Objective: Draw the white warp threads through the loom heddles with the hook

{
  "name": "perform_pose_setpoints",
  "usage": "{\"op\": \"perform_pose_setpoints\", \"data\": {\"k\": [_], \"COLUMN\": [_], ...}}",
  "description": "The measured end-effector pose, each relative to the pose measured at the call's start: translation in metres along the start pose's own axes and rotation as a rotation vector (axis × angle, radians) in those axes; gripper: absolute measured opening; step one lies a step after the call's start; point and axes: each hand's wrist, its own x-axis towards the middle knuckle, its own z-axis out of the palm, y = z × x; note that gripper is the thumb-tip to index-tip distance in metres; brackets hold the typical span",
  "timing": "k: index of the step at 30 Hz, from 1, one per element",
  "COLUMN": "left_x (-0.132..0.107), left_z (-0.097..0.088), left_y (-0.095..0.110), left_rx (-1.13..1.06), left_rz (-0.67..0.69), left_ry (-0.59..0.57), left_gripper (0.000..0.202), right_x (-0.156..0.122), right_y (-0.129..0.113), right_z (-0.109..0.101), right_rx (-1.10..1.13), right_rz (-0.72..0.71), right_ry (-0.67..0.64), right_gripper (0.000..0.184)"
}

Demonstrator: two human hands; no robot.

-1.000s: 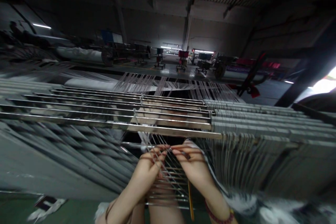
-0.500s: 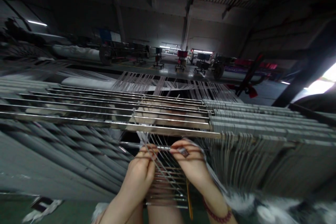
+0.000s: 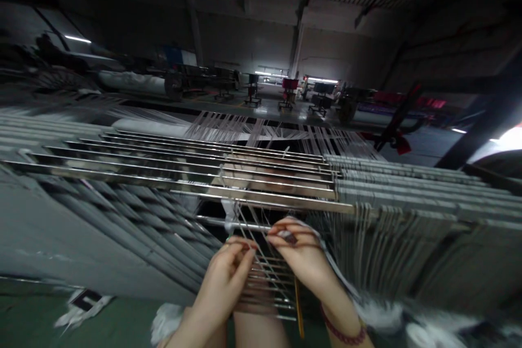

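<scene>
My left hand [image 3: 225, 274] is closed in a pinch beside several thin slanting strands [image 3: 267, 263]. What lies between its fingertips is too small to make out. My right hand [image 3: 304, 255] is closed too, fingers curled, at the right part of a thin metal rod [image 3: 214, 222]. A small pale and dark thing [image 3: 287, 236] shows among its fingers; its kind is unclear. Pale yarn runs along the outer side of that wrist. A white strip [image 3: 229, 212] hangs by the rod, above my left hand.
Long parallel metal bars [image 3: 285, 202] cross in front of me. Dense grey hanging strands [image 3: 379, 250] fill the right side, and a grey sheet of threads [image 3: 101, 244] slopes on the left. A yellow stick [image 3: 299, 310] hangs below. White scraps [image 3: 81, 304] lie on the green floor.
My left hand has come down and away from the rod, with its fingertips now lower among the strands. My right hand stays by the rod. The view has shifted slightly left.
</scene>
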Motion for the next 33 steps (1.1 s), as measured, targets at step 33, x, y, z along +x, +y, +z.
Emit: {"op": "perform_pose_setpoints", "data": {"k": [33], "left_x": [-0.019], "left_z": [-0.007], "left_y": [0.027], "left_rx": [-0.168], "left_rz": [-0.041], "left_ry": [-0.173], "left_gripper": [0.018], "right_x": [-0.008], "right_y": [-0.013], "right_z": [-0.005], "right_rx": [0.015], "right_rz": [-0.025], "right_ry": [-0.241], "right_gripper": [0.015]}}
